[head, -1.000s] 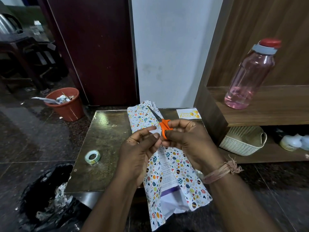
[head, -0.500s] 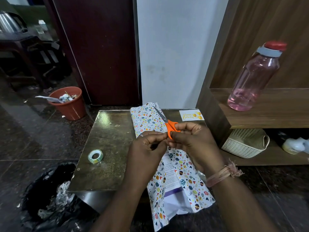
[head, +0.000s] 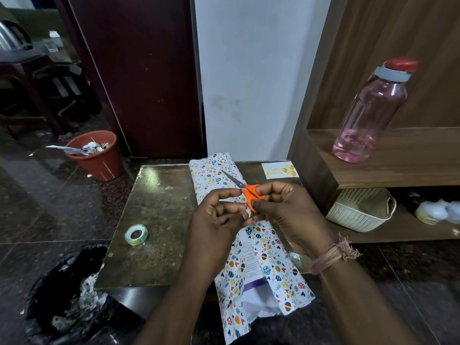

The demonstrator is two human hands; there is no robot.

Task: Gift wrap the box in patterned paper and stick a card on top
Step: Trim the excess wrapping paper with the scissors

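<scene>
Right hand [head: 286, 210] grips scissors [head: 245, 189] above the half-wrapped box [head: 249, 250]; left hand [head: 219, 217] pinches something, likely tape. Card [head: 279, 169] beyond box. Risk: unsecured paper [head: 214, 175] flaps springing open.

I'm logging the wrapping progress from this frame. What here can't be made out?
Head view only:
- Middle of the box: hidden behind both hands, so the paper seam there is unseen.
- What the left hand pinches beside the scissors: too small, covered by fingers.
- Card lettering: too small.
- Tape roll loose end: not discernible.
</scene>
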